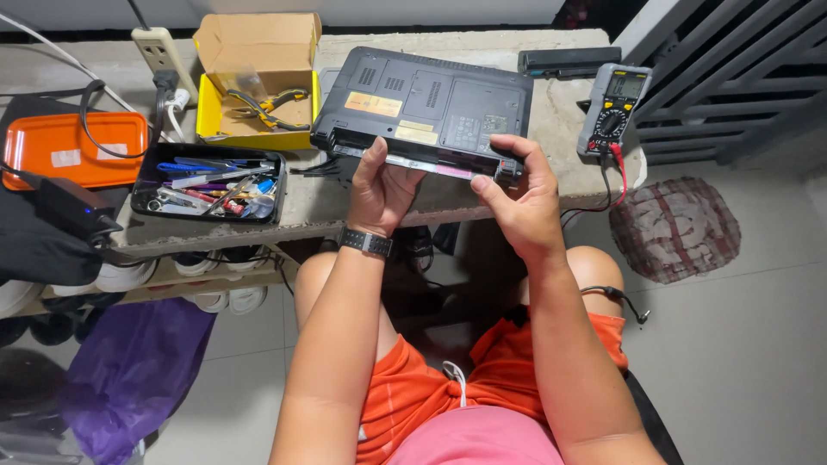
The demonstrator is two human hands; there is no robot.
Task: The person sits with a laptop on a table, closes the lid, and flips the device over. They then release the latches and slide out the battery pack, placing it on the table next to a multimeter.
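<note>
While both hands meet at the near edge of the tabletop (362,202):
Left grip (379,194): closed on the laptop (426,108), thumb up over its near edge, fingers hidden beneath.
Right grip (517,194): also holding the laptop, thumb and fingers curled over the near right corner.
Laptop: upside down, black, tan stickers on its base, tilted up toward the hands, far edge down on the tabletop, a long open slot along the edge under both thumbs.
Watch (366,243): dark band on the left wrist.
Left of the left grip: black tray (148,203) full of small tools.
Beyond that tray: open yellow box (255,82) with pliers (269,108) inside.
Far left: orange tray (52,148), power strip (159,52) with a plug in it.
Right of the right grip: multimeter (613,108), red and black leads hanging off the edge.
Beyond the right grip: black bar-shaped pack (568,60), behind the laptop.
Below the hands: bare knees, orange shorts (413,387).
</note>
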